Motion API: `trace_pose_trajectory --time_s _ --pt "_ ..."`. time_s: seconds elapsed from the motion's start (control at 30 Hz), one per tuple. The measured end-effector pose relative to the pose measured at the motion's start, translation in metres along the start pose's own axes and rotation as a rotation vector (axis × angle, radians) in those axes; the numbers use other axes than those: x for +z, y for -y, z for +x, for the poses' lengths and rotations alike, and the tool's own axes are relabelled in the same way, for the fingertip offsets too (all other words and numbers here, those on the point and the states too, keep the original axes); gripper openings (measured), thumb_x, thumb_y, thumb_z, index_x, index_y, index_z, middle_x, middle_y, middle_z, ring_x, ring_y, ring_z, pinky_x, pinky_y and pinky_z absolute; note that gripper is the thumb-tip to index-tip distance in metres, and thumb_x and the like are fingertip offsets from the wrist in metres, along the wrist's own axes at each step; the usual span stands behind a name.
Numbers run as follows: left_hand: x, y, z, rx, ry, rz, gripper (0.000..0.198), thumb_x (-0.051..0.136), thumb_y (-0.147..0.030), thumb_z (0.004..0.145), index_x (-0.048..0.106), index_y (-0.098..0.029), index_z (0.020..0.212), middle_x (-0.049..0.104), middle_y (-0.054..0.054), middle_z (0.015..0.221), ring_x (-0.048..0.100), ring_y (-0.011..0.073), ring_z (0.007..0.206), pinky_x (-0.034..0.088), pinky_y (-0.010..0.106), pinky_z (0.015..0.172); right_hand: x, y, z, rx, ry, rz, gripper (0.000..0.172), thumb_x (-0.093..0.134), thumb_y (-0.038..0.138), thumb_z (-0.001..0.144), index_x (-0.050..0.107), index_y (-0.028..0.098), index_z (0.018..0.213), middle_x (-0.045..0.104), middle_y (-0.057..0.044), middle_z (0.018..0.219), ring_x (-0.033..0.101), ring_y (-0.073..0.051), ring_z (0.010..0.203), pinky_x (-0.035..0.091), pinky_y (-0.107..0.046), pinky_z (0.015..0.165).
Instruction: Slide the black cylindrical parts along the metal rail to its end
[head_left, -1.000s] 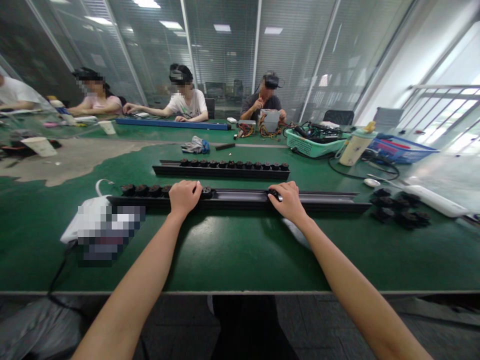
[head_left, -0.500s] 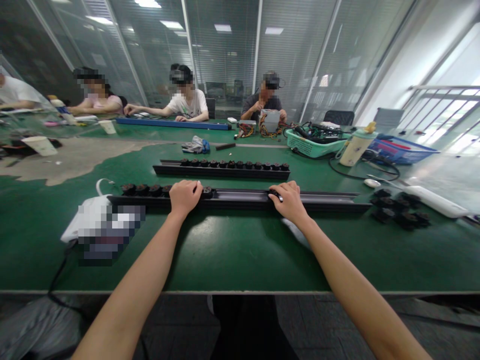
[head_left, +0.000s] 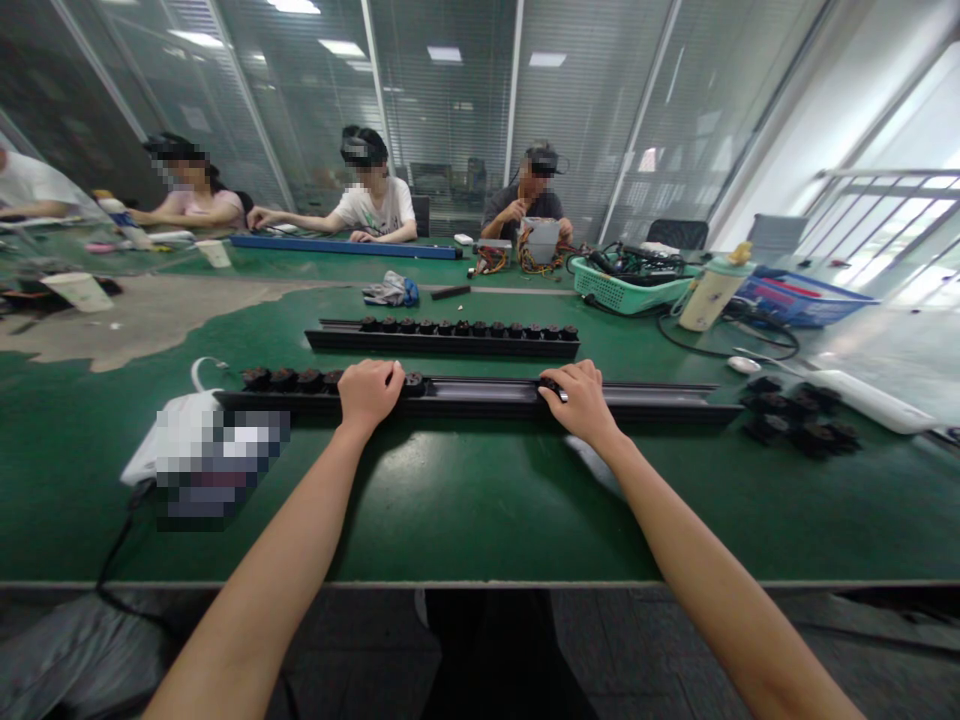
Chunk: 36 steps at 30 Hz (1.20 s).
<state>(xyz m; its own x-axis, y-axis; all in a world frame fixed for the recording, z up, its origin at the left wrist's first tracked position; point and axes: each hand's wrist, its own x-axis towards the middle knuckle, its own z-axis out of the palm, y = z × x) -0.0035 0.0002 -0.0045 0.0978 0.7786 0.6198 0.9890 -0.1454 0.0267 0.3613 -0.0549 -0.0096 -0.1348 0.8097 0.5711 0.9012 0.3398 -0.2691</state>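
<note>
A long black channel rail [head_left: 487, 410] lies across the green table in front of me. Several round black socket-like modules [head_left: 309, 380] sit in its left part, and one more shows just right of my left hand [head_left: 369, 395]. That hand is closed over the rail, its fingers curled across the far side and hiding the modules beneath. Farther right along the same rail, my right hand [head_left: 576, 398] grips a small black module [head_left: 553, 388], mostly covered by the fingers. Between the hands the grey inside of the rail is visible.
Behind lies a second rail [head_left: 442, 345] with a row of modules. Loose black modules [head_left: 799, 418] are piled at the right. A white box [head_left: 169, 440] stands left. Beyond are gloves [head_left: 391, 290], a green basket [head_left: 630, 292], a cream bottle [head_left: 712, 295] and several people seated opposite.
</note>
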Motion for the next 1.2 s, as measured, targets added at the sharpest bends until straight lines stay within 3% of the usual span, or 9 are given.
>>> trace_pose_trajectory --time_s 1.2 --pt "0.0016 0.0016 0.0 -0.006 0.007 -0.015 0.048 0.036 -0.04 0.102 0.073 -0.02 0.077 0.075 0.013 0.089 0.066 0.0277 0.085 0.039 0.037 0.072 -0.0066 -0.0063 0.0023 0.047 -0.004 -0.008 0.021 0.058 0.028 0.089 0.075 0.022 0.1 0.072 -0.011 0.099 0.048 -0.032 0.107 0.036 -0.044 0.093"
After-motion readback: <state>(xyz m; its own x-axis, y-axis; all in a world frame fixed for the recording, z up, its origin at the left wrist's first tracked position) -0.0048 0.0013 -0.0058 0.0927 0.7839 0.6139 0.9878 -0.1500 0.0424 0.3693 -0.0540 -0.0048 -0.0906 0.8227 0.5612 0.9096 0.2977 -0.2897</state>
